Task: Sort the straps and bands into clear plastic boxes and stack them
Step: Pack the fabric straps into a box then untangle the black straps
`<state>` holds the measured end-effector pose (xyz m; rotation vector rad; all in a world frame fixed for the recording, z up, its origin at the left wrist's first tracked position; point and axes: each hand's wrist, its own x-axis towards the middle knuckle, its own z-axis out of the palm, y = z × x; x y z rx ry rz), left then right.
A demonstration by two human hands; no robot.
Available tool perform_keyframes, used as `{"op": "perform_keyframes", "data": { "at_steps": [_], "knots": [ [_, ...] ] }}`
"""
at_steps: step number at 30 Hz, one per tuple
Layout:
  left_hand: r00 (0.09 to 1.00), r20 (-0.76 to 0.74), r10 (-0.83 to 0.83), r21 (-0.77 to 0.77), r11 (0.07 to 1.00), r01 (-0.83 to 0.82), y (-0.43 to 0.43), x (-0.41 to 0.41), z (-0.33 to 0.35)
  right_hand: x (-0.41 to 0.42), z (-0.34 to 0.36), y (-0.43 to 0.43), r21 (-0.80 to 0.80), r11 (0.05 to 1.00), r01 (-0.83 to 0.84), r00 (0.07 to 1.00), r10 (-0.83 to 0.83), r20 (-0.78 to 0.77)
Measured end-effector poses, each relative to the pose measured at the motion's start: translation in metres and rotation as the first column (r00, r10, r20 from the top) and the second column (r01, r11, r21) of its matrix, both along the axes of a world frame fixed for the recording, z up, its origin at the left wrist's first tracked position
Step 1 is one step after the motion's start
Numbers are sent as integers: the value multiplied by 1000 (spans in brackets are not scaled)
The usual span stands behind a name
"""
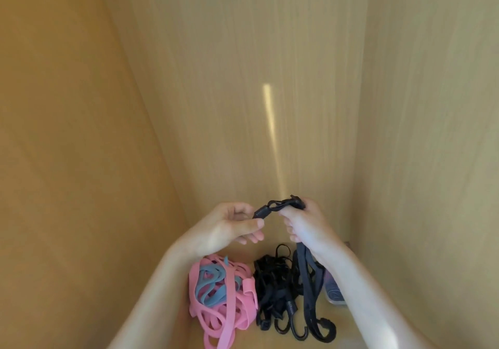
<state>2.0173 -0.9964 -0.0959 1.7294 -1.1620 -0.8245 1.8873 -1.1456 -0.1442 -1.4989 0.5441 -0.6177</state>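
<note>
My right hand (305, 227) grips a bundle of dark flat straps (307, 281) that hang down from its fist, their hooked ends (278, 205) sticking out toward my left hand. My left hand (232, 227) hovers palm-up just left of those hooks, fingers loosely curled, thumb close to a hook but holding nothing that I can see. Below the hands lies a heap of pink bands mixed with blue ones (218, 297). Beside it to the right sits a tangle of black hooked cords (278, 292). No clear plastic box is in view.
Wooden panels (243, 78) close in on the left, back and right like the inside of a cabinet. A purple-grey patterned item (334, 289) peeks out behind my right forearm at the lower right.
</note>
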Motion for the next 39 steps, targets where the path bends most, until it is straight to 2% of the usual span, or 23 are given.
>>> {"op": "perform_keyframes", "data": {
  "at_steps": [3, 7, 9, 12, 14, 18, 22, 26, 28, 32, 34, 37, 39],
  "knots": [
    [996, 92, -22, 16, 1000, 21, -5, -2, 0, 2, 2, 5, -187, 982, -37, 997, 23, -79],
    [996, 89, 30, -31, 999, -27, -8, 4, -5, -2, 1, 4, -215, 975, -56, 995, 36, -97],
    [995, 6, 95, -102, 990, -94, -10, 6, -8, -5, -1, 3, -221, 971, -86, 989, 57, -133],
    [977, -150, 153, -187, 966, -180, -10, 10, -12, -10, -4, 5, -102, 985, -137, 985, 125, -123],
    [964, -190, 186, -213, 951, -225, -10, 10, -15, -14, -3, 9, -20, 983, -184, 981, 182, -72],
    [947, -104, 302, -252, 913, -319, -14, 7, -24, -15, -4, 30, 165, 947, -275, 961, 271, 45],
    [903, -29, 429, -292, 860, -418, -18, 4, -29, -14, -12, 47, 363, 885, -294, 952, 234, 199],
    [847, 95, 522, -308, 825, -474, -20, 0, -36, -10, -18, 53, 388, 893, -229, 952, 122, 280],
    [835, 87, 544, -305, 812, -498, -23, -5, -40, -4, -19, 59, 336, 926, -172, 949, 65, 308],
    [829, -3, 560, -306, 788, -534, -25, -11, -41, 0, -28, 63, 196, 980, -31, 953, -30, 303],
    [850, -110, 515, -295, 800, -522, -25, -14, -38, -1, -30, 61, 191, 982, 6, 956, -62, 288],
    [857, -341, 385, -302, 819, -488, -25, -18, -33, -3, -28, 54, 317, 942, -108, 948, 2, 317],
    [850, -456, 265, -310, 848, -431, -25, -19, -30, -6, -26, 44, 299, 934, -197, 959, 120, 257]
  ]
}}
